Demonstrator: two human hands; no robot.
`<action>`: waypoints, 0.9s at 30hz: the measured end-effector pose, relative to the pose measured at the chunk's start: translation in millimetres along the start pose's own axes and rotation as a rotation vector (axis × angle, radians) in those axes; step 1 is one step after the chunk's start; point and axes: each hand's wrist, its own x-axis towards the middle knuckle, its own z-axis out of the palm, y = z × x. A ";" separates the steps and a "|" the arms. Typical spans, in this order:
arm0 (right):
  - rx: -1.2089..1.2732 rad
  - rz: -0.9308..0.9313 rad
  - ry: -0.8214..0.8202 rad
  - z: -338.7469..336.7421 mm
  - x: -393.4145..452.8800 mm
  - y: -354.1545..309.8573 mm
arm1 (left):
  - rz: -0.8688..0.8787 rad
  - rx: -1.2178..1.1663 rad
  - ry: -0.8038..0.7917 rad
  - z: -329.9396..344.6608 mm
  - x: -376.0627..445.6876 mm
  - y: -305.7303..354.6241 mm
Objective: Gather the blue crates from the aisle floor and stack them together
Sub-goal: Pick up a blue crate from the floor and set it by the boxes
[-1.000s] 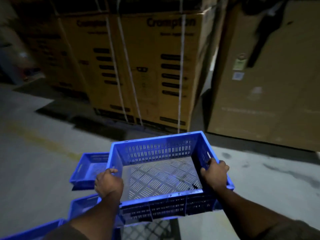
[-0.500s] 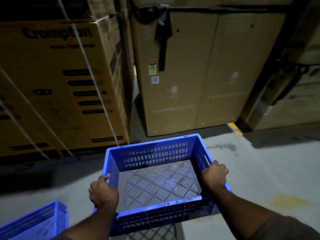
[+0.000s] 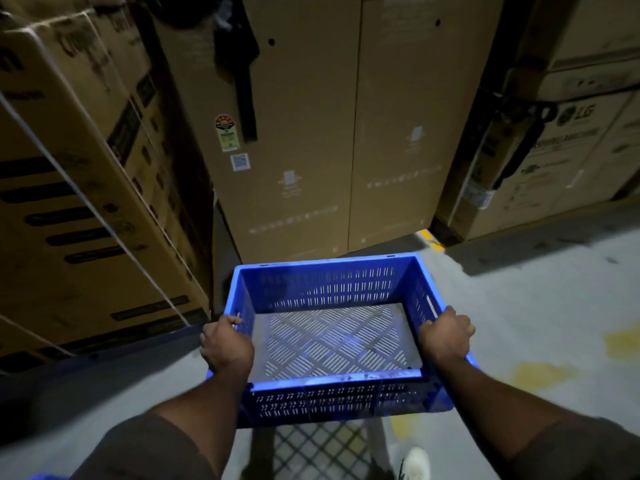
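I hold an empty blue crate (image 3: 329, 289) with slotted walls and a perforated floor level in front of me, above the aisle floor. My left hand (image 3: 225, 344) grips its left rim, and my right hand (image 3: 446, 337) grips its right rim. A sliver of another blue crate (image 3: 45, 476) shows at the bottom left corner. The held crate's shadow falls on the floor beneath it.
Tall cardboard cartons stand close ahead: a strapped one (image 3: 79, 188) at left, a large plain one (image 3: 329, 133) in the middle, LG cartons (image 3: 571, 143) at right. Grey concrete floor (image 3: 554, 306) with yellow stains lies to the right. A white shoe (image 3: 415, 465) shows below.
The view has swung right with the crate held in both hands. The other blue crates on the floor at left have slid out of sight, and the plain cartons are now straight ahead.
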 end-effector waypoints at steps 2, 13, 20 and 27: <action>0.016 0.001 -0.020 2.5 34.5 3.2 | -0.001 0.013 0.004 18.1 1.7 30.6; -0.031 -0.057 -0.112 -4.2 213.6 13.0 | -0.150 -0.071 0.013 113.9 -9.5 162.0; -0.057 -0.081 -0.226 22.9 301.5 -0.5 | -0.204 -0.137 0.019 178.0 19.4 204.1; -0.121 -0.107 -0.289 88.7 378.2 -10.4 | -0.230 -0.133 0.032 259.0 77.7 234.9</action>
